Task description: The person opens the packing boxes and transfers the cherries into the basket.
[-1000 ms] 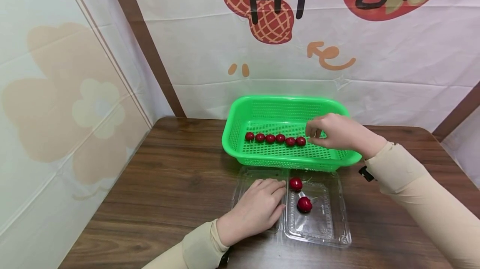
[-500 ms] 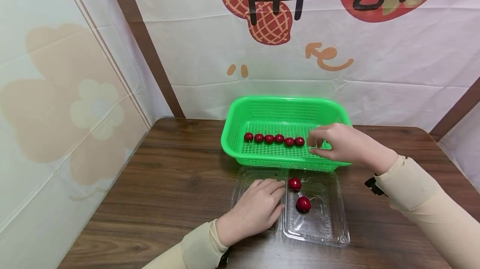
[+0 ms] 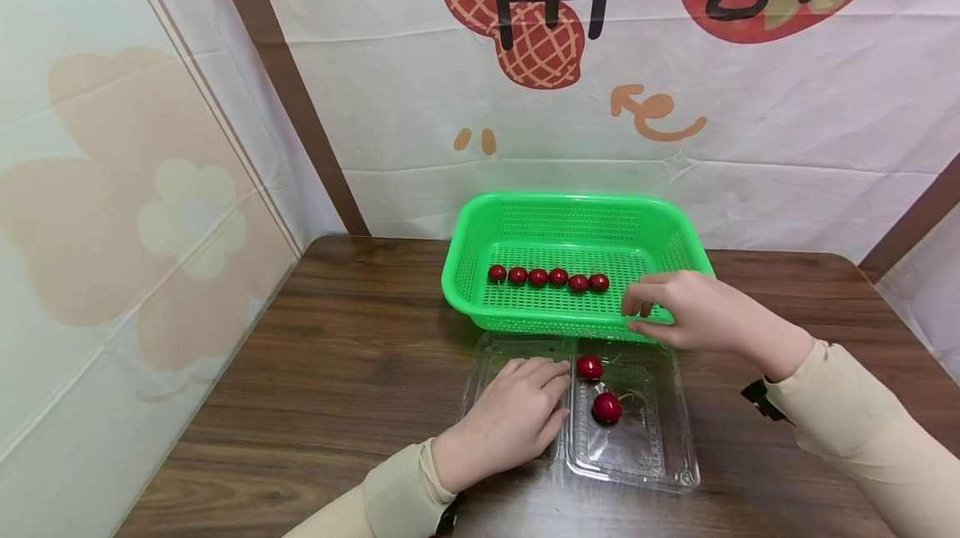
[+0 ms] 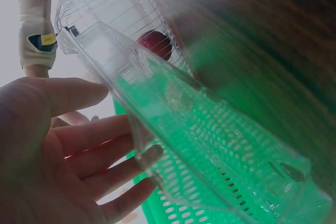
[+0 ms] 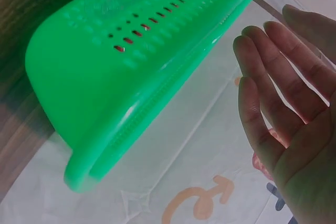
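Observation:
My left hand (image 3: 510, 417) rests on the left half of a clear plastic clamshell box (image 3: 630, 459). In the left wrist view its fingers (image 4: 113, 174) are loosely spread and touch the box's edge. Two red cherries (image 3: 607, 408) lie in the right half, one with a stem showing. Behind the box stands a green plastic basket (image 3: 577, 325), where several cherries (image 3: 537, 278) form a row along the bottom. Over the basket's front right rim hovers my right hand (image 3: 693, 313), holding nothing. The right wrist view shows its fingers (image 5: 283, 66) relaxed and apart from the basket.
The box and basket stand close together on a dark wooden table (image 3: 322, 388). A printed cloth wall (image 3: 405, 104) rises directly behind the basket, and another cloth panel (image 3: 112, 271) closes off the left side.
My right hand has drawn back from the end of the cherry row, toward the basket's front right rim. The left hand and the cherries have stayed in place.

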A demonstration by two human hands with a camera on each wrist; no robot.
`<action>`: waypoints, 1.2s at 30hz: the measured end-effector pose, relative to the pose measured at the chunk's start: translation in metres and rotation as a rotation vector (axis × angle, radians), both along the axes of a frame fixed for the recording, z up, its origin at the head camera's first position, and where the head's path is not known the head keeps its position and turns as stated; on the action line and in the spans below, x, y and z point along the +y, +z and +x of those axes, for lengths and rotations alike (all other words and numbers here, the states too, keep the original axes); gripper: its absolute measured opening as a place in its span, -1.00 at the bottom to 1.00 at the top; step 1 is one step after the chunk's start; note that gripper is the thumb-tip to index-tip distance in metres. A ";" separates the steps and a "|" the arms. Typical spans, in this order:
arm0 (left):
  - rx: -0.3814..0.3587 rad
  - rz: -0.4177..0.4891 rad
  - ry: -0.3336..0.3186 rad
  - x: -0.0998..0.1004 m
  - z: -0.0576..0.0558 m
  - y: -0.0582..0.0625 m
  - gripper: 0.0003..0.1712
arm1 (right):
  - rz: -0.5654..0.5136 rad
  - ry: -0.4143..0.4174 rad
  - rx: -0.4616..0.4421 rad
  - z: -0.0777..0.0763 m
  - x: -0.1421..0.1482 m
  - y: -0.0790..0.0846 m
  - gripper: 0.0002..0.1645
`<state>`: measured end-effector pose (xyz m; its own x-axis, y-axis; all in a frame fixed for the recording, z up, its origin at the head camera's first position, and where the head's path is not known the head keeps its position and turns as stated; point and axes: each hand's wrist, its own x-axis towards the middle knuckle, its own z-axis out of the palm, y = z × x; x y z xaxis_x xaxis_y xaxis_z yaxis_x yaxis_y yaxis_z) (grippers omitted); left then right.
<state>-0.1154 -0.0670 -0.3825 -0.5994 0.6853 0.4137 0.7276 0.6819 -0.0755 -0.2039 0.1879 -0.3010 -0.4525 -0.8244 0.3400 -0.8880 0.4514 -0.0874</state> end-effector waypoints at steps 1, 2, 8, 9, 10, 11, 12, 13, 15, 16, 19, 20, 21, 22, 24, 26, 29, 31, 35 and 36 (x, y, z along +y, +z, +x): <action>0.001 0.001 0.000 0.000 0.000 0.000 -0.63 | 0.003 0.002 -0.001 0.002 0.000 -0.001 -0.90; 0.001 0.001 -0.001 0.000 0.000 0.000 -0.64 | 0.004 0.004 -0.002 0.003 0.000 -0.002 -0.90; 0.006 0.001 -0.001 0.000 -0.001 0.000 -0.64 | -0.005 0.024 0.013 0.013 -0.003 -0.010 -0.88; 0.007 0.001 -0.001 0.000 -0.001 0.000 -0.64 | -0.007 0.026 0.011 0.014 -0.004 -0.012 -0.88; 0.007 0.001 -0.001 0.000 -0.001 0.000 -0.64 | -0.011 0.029 0.011 0.015 -0.004 -0.014 -0.87; 0.008 0.003 -0.001 0.000 -0.001 0.000 -0.64 | -0.011 0.026 0.007 0.017 -0.005 -0.016 -0.88; 0.007 0.003 -0.001 0.000 0.000 0.000 -0.64 | -0.009 0.022 0.000 0.018 -0.005 -0.017 -0.88; 0.006 0.003 -0.001 0.000 0.000 -0.001 -0.64 | -0.009 0.018 -0.008 0.019 -0.005 -0.019 -0.88; 0.003 0.004 -0.002 0.000 0.000 -0.001 -0.63 | -0.007 0.016 -0.025 0.020 -0.006 -0.023 -0.88; 0.001 0.004 -0.001 0.000 0.000 -0.001 -0.63 | -0.007 0.017 -0.033 0.021 -0.006 -0.025 -0.88; -0.006 0.003 -0.002 0.000 0.000 -0.001 -0.63 | -0.007 0.027 -0.050 0.022 -0.007 -0.031 -0.88; -0.007 0.003 -0.002 0.000 0.000 -0.001 -0.63 | -0.008 0.035 -0.051 0.022 -0.007 -0.032 -0.88; -0.008 0.002 -0.002 0.000 0.000 -0.001 -0.63 | -0.008 0.040 -0.049 0.022 -0.008 -0.034 -0.88; -0.009 0.002 -0.001 0.000 0.000 -0.001 -0.62 | -0.007 0.046 -0.048 0.023 -0.008 -0.036 -0.88; -0.009 0.001 -0.001 0.000 0.000 -0.001 -0.62 | -0.008 0.055 -0.046 0.024 -0.010 -0.039 -0.87; -0.007 0.000 -0.001 0.000 0.000 -0.001 -0.62 | -0.010 0.062 -0.053 0.025 -0.012 -0.043 -0.87; -0.004 -0.002 0.000 0.001 0.000 0.000 -0.62 | -0.010 0.063 -0.072 0.026 -0.014 -0.047 -0.88; -0.003 -0.003 0.000 0.000 0.000 0.000 -0.62 | 0.002 0.054 -0.090 0.028 -0.015 -0.050 -0.88; -0.003 -0.002 0.001 0.000 0.000 -0.001 -0.62 | 0.041 0.037 -0.115 0.031 -0.016 -0.055 -0.86; -0.003 -0.002 0.001 0.000 0.000 -0.001 -0.62 | 0.047 0.037 -0.124 0.032 -0.017 -0.057 -0.86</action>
